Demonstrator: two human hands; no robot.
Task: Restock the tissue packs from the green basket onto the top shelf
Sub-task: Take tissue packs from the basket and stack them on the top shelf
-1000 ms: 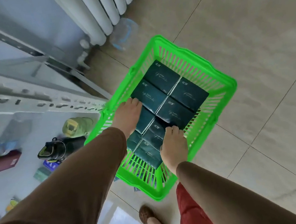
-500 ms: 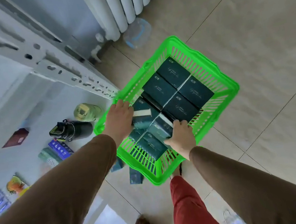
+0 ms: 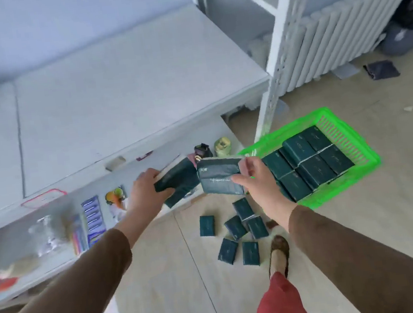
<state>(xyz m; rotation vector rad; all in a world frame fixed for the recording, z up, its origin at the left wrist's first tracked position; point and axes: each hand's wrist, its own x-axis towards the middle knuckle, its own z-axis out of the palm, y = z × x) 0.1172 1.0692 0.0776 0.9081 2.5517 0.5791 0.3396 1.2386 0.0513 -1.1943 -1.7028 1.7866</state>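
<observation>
Head camera, looking down past two outstretched arms in brown sleeves. The left hand (image 3: 144,190) grips a dark green tissue pack (image 3: 177,183), fingers curled over its near end, holding it tilted in the air. The right hand (image 3: 254,176) pinches a second dark green tissue pack (image 3: 219,179) by its right edge, thumb on the front face and fingers behind. The two packs sit side by side, nearly touching, raised in front of the edge of the white top shelf (image 3: 112,90), which stretches flat and pale across the upper left of the view.

To the right, on the tiled floor (image 3: 365,214), stands the green basket (image 3: 355,142). More dark green packs (image 3: 311,163) lie in it in tight rows, filling most of its bottom. A white perforated shelf post (image 3: 280,49) rises just behind the basket, and a white radiator (image 3: 342,41) stands against the wall beyond it.

Below the hands, a loose scatter of fallen packs (image 3: 236,231) lies on the floor, some touching, some apart. Near them is a foot in a brown shoe (image 3: 278,252) under a red trouser leg (image 3: 277,304).

Under the top shelf, a lower shelf (image 3: 29,258) holds small goods: a blue blister card (image 3: 93,221), an orange and green packet (image 3: 115,197), a dark bottle (image 3: 203,151) and a yellow-green container (image 3: 222,146). Details there are blurred.
</observation>
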